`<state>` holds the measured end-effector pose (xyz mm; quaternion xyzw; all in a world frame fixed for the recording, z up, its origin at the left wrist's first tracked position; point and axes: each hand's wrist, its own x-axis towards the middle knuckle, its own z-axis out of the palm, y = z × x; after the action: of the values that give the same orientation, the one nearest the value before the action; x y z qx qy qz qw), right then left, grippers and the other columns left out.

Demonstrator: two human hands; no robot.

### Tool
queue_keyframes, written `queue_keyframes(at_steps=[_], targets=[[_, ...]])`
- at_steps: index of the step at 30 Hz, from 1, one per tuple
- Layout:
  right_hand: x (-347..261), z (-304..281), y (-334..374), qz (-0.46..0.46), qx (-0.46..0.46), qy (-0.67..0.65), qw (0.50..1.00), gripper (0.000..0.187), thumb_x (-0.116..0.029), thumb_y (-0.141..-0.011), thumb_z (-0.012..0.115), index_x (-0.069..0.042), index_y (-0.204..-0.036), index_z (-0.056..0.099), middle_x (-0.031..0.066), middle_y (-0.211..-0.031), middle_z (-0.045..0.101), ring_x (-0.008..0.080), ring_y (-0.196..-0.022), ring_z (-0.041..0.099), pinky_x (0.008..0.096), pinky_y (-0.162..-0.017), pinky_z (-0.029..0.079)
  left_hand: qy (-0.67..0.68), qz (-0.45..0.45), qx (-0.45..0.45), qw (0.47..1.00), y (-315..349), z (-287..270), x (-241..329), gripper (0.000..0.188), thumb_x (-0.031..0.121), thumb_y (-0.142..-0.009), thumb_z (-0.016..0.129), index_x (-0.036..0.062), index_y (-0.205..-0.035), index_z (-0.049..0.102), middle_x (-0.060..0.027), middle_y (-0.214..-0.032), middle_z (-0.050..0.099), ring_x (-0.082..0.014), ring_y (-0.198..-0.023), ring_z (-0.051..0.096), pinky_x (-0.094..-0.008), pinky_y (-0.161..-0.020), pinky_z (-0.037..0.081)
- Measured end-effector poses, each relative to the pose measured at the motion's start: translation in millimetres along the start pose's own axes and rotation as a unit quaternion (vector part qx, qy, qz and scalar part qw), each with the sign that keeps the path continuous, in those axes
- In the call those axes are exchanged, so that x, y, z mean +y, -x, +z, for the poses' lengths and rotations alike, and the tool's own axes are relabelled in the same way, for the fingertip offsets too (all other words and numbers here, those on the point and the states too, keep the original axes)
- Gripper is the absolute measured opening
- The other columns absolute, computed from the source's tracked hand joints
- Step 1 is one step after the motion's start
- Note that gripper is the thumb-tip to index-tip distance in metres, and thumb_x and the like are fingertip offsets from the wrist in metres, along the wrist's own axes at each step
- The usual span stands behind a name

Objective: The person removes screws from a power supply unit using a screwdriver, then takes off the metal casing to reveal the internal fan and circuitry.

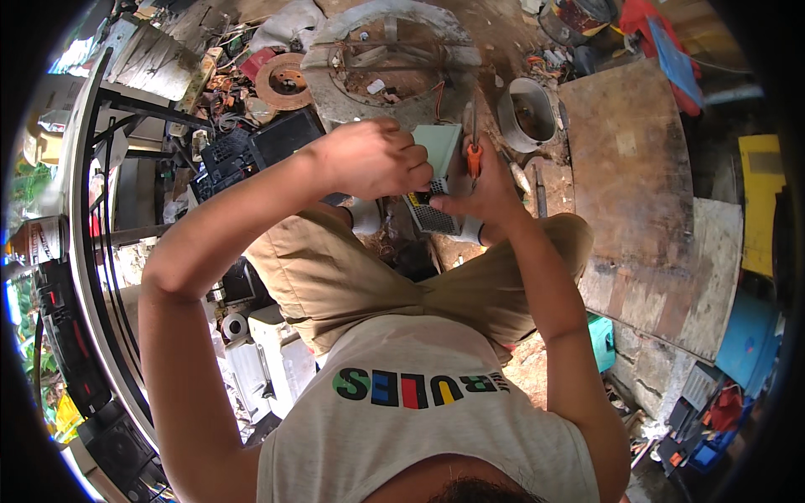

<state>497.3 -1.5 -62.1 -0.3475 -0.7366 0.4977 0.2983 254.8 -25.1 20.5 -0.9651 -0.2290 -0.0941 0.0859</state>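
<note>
Perforated metal casing point(433, 218), between the two hands, just beyond the tan trousers point(335, 268); pale panel point(439, 147), adjoining the casing on its far side; right hand point(493, 189), fingers wrapped round an orange-handled screwdriver point(475, 159), shaft pointing far, thumb against the casing; left hand point(381, 159), fingers curled, at the casing's left, whether gripping anything cannot be told; step in hand, as judged: bare-fingered work on the casing, screwdriver kept ready; next move seemingly calls for a steady casing.

Your screwdriver handle point(475, 159) is orange; left of it, your panel point(439, 147) is pale green, your perforated casing point(434, 219) dark-dotted grey.
</note>
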Motion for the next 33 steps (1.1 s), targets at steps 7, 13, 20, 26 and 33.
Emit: queue_keyframes(at_steps=[7, 13, 20, 26, 33], targets=[[-14, 9, -4, 0.037, 0.036, -0.067, 0.996, 0.094, -0.034, -0.055, 0.098, 0.001, -0.121, 0.041, 0.0118, -0.108, 0.057, 0.0182, -0.098, 0.057, 0.0335, -0.088, 0.049, -0.025, 0.021, 0.002, 0.999, 7, -2, -7, 0.016, 0.027, -0.080, 0.065, 0.0142, -0.077, 0.056, 0.0014, -0.072, 0.050, -0.0149, -0.067, 0.058, -0.0295, -0.060, 0.048], [8, 20, -16, 0.018, 0.070, -0.086, 0.994, 0.091, -0.038, -0.058, 0.097, 0.000, -0.120, 0.042, 0.0128, -0.113, 0.059, 0.0201, -0.103, 0.060, 0.0340, -0.087, 0.051, -0.061, 0.007, 0.041, 0.997, 16, -3, -17, 0.014, 0.027, -0.081, 0.068, 0.0153, -0.082, 0.060, 0.0020, -0.073, 0.052, -0.0145, -0.067, 0.057, -0.0289, -0.062, 0.048], [11, 13, -43, 0.076, 0.123, -0.505, 0.851, 0.045, -0.035, -0.088, 0.070, -0.002, -0.117, 0.062, 0.0076, -0.103, 0.070, 0.0181, -0.092, 0.070, 0.0330, -0.083, 0.056, 0.464, -0.500, 0.229, 0.695, 45, 32, 19, 0.099, 0.046, -0.073, 0.085, 0.0028, -0.144, 0.031, -0.0246, -0.139, 0.046, -0.0354, -0.122, 0.054, -0.0446, -0.100, 0.048], [-1, 24, -44, 0.176, 0.256, -0.518, 0.797, 0.057, -0.053, -0.092, 0.060, -0.009, -0.128, 0.055, 0.0067, -0.116, 0.067, 0.0218, -0.102, 0.067, 0.0391, -0.084, 0.056, 0.677, -0.532, 0.320, 0.394, 8, 100, 106, 0.121, 0.046, -0.069, 0.088, -0.0077, -0.151, 0.016, -0.0317, -0.151, 0.031, -0.0403, -0.135, 0.044, -0.0472, -0.111, 0.038], [-9, 33, -26, 0.236, 0.255, -0.524, 0.777, 0.068, -0.067, -0.091, 0.047, -0.012, -0.130, 0.056, 0.0084, -0.121, 0.065, 0.0286, -0.107, 0.063, 0.0485, -0.092, 0.052, 0.494, -0.567, 0.349, 0.559, -13, 109, 97, 0.120, 0.046, -0.059, 0.093, -0.0058, -0.148, 0.031, -0.0264, -0.140, 0.047, -0.0360, -0.132, 0.046, -0.0436, -0.114, 0.032]])
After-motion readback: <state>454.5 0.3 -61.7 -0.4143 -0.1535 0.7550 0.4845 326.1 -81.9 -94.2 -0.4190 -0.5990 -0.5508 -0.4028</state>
